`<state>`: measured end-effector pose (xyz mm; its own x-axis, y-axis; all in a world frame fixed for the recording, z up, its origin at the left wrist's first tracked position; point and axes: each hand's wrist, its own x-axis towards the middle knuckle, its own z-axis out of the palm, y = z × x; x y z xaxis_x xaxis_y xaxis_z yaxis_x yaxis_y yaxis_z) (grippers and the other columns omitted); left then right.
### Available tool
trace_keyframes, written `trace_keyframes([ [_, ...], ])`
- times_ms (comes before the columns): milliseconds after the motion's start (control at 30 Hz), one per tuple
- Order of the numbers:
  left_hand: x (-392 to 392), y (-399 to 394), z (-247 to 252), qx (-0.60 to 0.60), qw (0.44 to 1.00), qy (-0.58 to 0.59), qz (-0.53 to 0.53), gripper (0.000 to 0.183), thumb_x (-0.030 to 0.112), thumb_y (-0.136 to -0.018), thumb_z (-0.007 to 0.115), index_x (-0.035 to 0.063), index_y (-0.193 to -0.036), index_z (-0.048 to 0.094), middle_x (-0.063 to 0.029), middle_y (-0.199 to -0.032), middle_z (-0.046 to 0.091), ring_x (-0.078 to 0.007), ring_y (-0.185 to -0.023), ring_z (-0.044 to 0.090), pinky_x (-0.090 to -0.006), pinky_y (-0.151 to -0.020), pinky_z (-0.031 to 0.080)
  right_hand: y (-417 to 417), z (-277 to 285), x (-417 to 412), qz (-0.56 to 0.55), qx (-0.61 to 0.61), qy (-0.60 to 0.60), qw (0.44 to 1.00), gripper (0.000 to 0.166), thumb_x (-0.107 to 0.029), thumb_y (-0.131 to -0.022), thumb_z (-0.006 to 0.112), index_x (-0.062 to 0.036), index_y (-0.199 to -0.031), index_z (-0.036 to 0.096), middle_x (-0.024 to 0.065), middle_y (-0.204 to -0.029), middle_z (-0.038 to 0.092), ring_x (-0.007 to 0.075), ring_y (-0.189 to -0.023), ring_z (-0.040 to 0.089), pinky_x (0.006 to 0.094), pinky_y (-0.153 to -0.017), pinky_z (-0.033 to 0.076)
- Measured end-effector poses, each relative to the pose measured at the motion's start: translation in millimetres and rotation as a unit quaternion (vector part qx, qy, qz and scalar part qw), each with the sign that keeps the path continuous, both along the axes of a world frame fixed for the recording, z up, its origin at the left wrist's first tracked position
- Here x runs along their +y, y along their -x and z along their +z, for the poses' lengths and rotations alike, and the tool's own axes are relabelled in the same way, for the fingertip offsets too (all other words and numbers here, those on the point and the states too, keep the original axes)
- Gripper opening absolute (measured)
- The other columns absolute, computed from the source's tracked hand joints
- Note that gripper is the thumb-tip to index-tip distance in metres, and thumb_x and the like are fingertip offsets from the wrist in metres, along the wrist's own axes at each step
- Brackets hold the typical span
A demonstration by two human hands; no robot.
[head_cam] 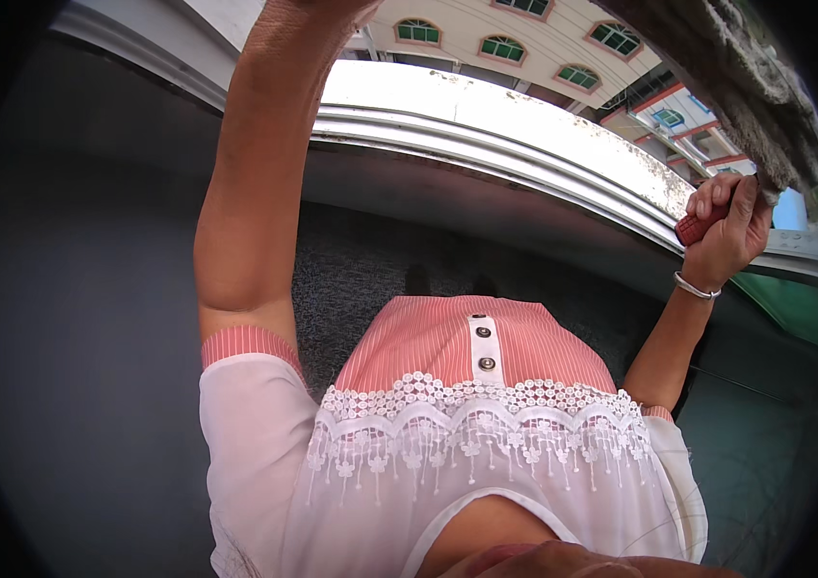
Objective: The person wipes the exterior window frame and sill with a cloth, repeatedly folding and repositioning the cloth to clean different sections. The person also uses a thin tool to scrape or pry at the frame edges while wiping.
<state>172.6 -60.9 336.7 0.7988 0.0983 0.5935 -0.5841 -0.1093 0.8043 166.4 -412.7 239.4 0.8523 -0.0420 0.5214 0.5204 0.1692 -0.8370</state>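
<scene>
My right hand [730, 224] is at the right, closed round a short red textured handle [701, 225], with a silver-coloured bangle on its wrist. Just above the fingers hangs a long grey fuzzy, damp-looking cleaning head or cloth [762, 108], reaching up to the top edge; whether the handle joins it is hidden by the hand. My left forearm [264, 144] stretches up past the window sill to the top edge. The left hand lies out of view beyond the wrist, so what it touches cannot be seen.
A white window track [495, 159] curves across before me, with a stained, brightly lit ledge [452, 90] outside it. Beyond stands a building [445, 50] with green arched windows. Below the sill are a dark wall and a speckled grey floor [344, 289]. Green material [795, 311] is at the right.
</scene>
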Motion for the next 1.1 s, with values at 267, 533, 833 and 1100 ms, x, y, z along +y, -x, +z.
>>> trace_keyframes([
  [267, 69, 59, -105, 0.028, 0.934, -0.243, 0.261, 0.021, 0.011, -0.100, 0.066, 0.0002, -0.118, 0.070, -0.0037, -0.109, 0.074, -0.0127, -0.101, 0.068, -0.0292, -0.085, 0.055, 65, -80, -91, 0.022, 0.329, 0.240, 0.913, 0.026, -0.015, -0.105, 0.055, -0.0014, -0.127, 0.058, -0.0007, -0.069, 0.051, 0.0061, -0.048, 0.044, 0.0231, -0.041, 0.037],
  [533, 109, 108, -241, 0.157, 0.772, -0.421, 0.449, 0.019, 0.005, -0.087, 0.070, 0.0091, -0.105, 0.075, -0.0123, -0.111, 0.061, -0.0353, -0.106, 0.058, -0.0447, -0.092, 0.049, 65, -24, -120, 0.161, 0.396, 0.499, 0.754, 0.036, -0.009, -0.098, 0.064, -0.0037, -0.133, 0.066, -0.0057, -0.062, 0.046, 0.0028, -0.046, 0.039, 0.0226, -0.041, 0.032],
  [833, 88, 120, -271, 0.127, 0.786, -0.470, 0.381, 0.026, 0.030, -0.087, 0.076, 0.0114, -0.104, 0.071, -0.0039, -0.113, 0.065, -0.0291, -0.114, 0.055, -0.0454, -0.095, 0.043, 16, -54, 44, 0.202, -0.126, 0.691, 0.683, 0.051, -0.009, -0.095, 0.060, -0.0135, -0.146, 0.055, 0.0197, -0.076, 0.065, 0.0339, -0.068, 0.064, 0.0451, -0.066, 0.051],
  [1100, 82, 130, -270, 0.118, 0.814, -0.450, 0.347, 0.029, 0.031, -0.087, 0.077, 0.0082, -0.102, 0.068, -0.0061, -0.113, 0.066, -0.0311, -0.116, 0.054, -0.0469, -0.097, 0.042, 1, -32, 57, 0.222, -0.236, 0.818, 0.476, 0.054, -0.008, -0.093, 0.058, -0.0069, -0.147, 0.052, 0.0187, -0.073, 0.061, 0.0342, -0.065, 0.066, 0.0454, -0.056, 0.050],
])
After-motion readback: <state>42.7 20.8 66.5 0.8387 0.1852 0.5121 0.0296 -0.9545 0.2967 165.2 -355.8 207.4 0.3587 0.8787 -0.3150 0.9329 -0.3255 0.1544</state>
